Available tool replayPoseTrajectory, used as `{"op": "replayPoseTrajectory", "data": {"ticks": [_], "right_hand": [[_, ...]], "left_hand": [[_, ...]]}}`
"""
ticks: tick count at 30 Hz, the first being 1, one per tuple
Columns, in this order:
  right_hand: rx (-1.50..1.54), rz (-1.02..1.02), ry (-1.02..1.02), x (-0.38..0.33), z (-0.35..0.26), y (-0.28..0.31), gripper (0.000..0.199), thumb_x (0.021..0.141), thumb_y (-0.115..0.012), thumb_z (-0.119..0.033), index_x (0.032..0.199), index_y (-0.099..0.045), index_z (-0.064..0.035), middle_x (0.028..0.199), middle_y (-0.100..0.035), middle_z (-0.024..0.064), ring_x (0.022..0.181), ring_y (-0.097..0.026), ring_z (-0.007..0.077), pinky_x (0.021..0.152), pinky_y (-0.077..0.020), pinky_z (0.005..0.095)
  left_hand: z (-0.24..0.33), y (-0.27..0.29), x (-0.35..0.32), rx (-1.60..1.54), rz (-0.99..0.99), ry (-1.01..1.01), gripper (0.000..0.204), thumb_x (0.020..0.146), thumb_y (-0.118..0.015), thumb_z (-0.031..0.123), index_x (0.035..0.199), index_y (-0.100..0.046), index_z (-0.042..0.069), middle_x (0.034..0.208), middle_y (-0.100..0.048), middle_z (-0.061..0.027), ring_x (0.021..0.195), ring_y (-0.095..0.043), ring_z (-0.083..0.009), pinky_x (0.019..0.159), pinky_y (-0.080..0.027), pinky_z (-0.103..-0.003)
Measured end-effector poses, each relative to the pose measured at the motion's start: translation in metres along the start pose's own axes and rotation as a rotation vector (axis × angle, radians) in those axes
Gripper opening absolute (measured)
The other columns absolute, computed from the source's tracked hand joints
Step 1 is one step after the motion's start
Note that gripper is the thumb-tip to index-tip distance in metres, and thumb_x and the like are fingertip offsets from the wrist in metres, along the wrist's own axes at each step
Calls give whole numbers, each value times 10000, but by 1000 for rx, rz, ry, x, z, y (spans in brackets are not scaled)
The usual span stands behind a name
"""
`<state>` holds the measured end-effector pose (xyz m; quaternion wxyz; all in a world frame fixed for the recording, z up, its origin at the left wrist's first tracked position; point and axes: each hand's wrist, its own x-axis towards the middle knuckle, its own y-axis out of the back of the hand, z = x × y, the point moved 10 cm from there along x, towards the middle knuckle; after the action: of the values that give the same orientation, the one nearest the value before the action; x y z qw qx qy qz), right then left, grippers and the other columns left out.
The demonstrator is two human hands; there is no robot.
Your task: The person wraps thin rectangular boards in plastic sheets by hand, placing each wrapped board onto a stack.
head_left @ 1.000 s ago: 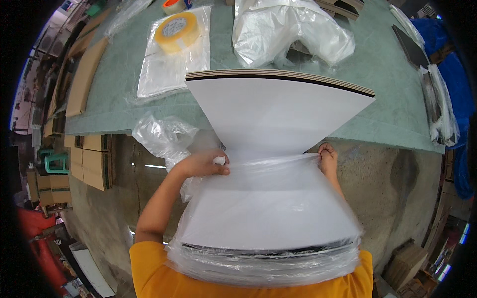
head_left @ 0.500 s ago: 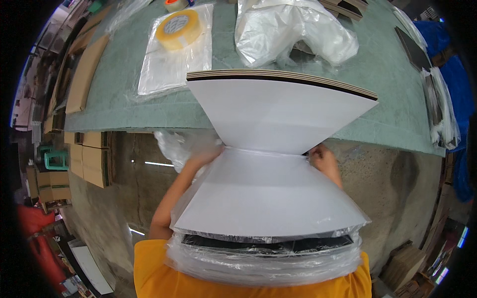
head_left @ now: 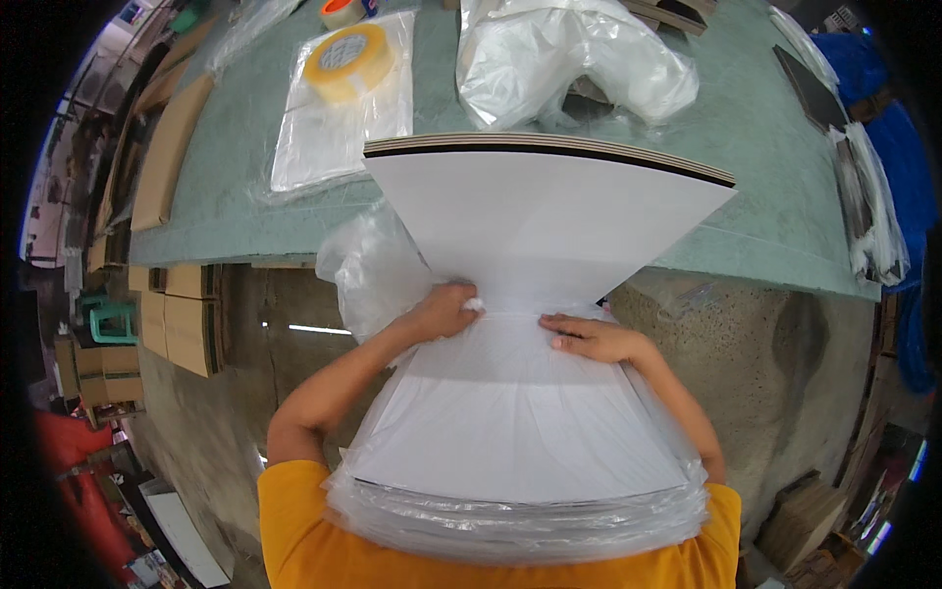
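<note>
A stack of thin boards with a white face, and pale and dark layered edges, leans at the table's near edge. Directly below it, toward me, lies another white panel with clear plastic film drawn over it. My left hand is closed on a bunched bit of clear plastic film, which billows out to its left. My right hand lies with outstretched fingers on the film-covered white surface, near where the two white faces meet. Folded layers of clear plastic are gathered against my body.
On the green table a yellow tape roll sits on flat plastic bags. Crumpled plastic lies at the back, and a long brown carton at the left. Stacked cartons stand on the floor.
Both hands have come inward and up from the panel's sides onto its front. Film now covers more of the lower white panel. The dark gap at its near edge is mostly covered.
</note>
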<state>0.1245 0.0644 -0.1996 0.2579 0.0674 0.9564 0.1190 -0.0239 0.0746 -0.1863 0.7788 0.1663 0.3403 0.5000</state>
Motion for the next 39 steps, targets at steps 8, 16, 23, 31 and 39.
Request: {"op": "replayPoseTrajectory", "data": {"ticks": [8, 16, 23, 31, 39], "right_hand": [[621, 163, 274, 8, -118, 52, 287, 783, -607, -211, 938, -547, 22, 899, -592, 79, 810, -555, 128, 722, -432, 254], [453, -136, 395, -27, -111, 32, 292, 726, -663, -210, 851, -545, 26, 784, -580, 49, 717, -548, 109, 650, -433, 233], [273, 306, 117, -10, -128, 63, 299, 729, -661, -236, 832, -579, 32, 684, -581, 35, 643, -550, 105, 597, -445, 223], [656, 391, 84, -35, -113, 83, 188, 751, -645, -157, 691, -556, -2, 633, -564, 31, 554, -499, 73, 505, -402, 215], [893, 385, 217, -30, -120, 79, 351, 802, -573, -368, 681, -553, -38, 619, -536, 6, 539, -471, 59, 487, -373, 207]], "left_hand": [[137, 111, -16, -699, 472, -388, 177, 864, -462, 180, 807, -486, 14, 618, -519, -100, 567, -561, -189, 477, -446, -279], [99, 160, -51, -953, 630, -283, 135, 844, -500, 128, 747, -489, 34, 585, -482, -42, 463, -462, -101, 419, -368, -219], [103, 87, -14, -558, 394, -95, 137, 819, -560, 127, 783, -510, 4, 611, -499, -9, 498, -434, -49, 434, -363, -196], [117, 120, -38, -436, 423, -100, 156, 805, -586, 152, 750, -531, 17, 593, -493, 13, 491, -415, -43, 432, -341, -198], [164, 86, -35, -353, 112, -273, 152, 752, -635, 128, 731, -551, 2, 643, -535, 3, 611, -455, -61, 574, -390, -224]]}}
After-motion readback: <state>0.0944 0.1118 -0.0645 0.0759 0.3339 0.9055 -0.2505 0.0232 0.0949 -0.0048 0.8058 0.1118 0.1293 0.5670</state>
